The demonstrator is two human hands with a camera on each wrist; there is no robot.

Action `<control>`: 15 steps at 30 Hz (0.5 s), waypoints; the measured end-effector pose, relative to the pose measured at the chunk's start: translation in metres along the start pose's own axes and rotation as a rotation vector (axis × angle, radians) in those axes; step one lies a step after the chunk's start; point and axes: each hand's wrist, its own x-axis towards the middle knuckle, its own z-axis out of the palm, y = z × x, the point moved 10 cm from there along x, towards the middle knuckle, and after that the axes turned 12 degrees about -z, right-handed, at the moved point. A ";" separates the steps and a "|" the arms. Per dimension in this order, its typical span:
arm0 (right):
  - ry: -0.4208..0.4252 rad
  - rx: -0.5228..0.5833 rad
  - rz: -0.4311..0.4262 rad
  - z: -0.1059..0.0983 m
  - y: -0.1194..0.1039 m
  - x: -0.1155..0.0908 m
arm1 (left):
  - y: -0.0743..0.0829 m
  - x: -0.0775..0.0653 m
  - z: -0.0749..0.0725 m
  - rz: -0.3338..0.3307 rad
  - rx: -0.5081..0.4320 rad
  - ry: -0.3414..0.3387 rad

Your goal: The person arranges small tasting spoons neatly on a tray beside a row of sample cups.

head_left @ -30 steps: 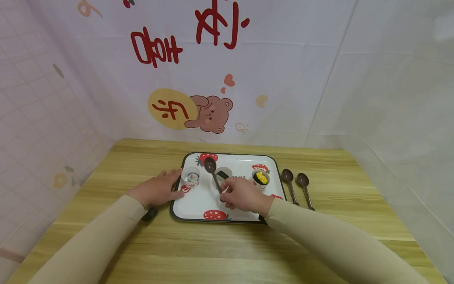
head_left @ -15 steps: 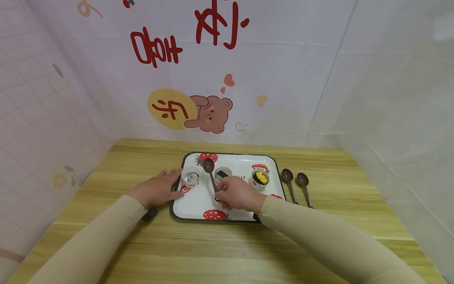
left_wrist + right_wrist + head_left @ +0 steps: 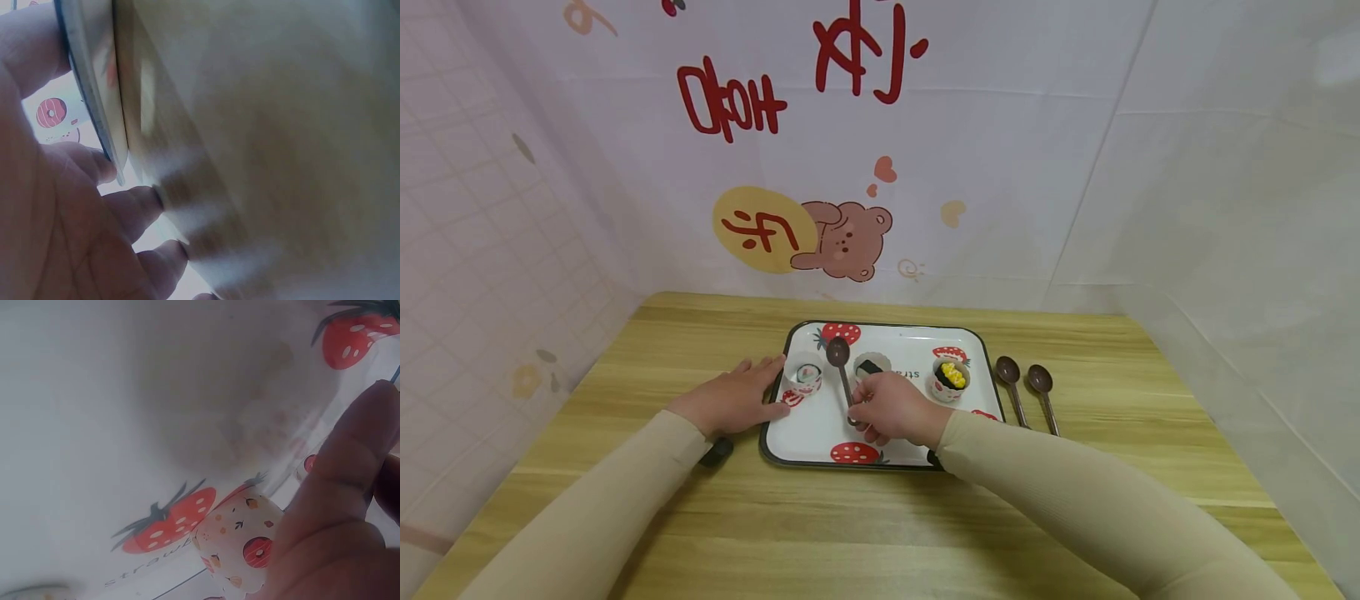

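My right hand pinches the handle of a dark brown spoon, its bowl pointing away over the tray between two paper cups. Partly behind that hand is the middle cup, with a black-and-white sushi piece in it. The left cup holds a sushi roll; the right cup holds a black piece topped with yellow. All three stand on a white strawberry-print tray. My left hand lies spread at the tray's left rim, thumb over it, fingertips low at the edge.
Two more brown spoons, one nearer the tray and one farther out, lie to its right on the wooden table. Behind the table hangs a printed cloth, and more cloth encloses both sides.
The right hand has shifted a little to the left with the spoon, whose bowl has come slightly left and nearer. The left hand stays in place at the tray rim.
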 end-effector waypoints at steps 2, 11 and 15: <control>-0.001 -0.005 0.000 0.001 0.000 0.001 | 0.000 0.000 0.000 -0.001 0.001 0.000; 0.000 -0.013 0.016 0.004 0.005 0.006 | -0.002 0.002 0.001 -0.009 0.000 -0.001; 0.000 -0.010 0.034 0.006 0.007 0.007 | -0.002 0.002 0.002 -0.010 0.002 -0.002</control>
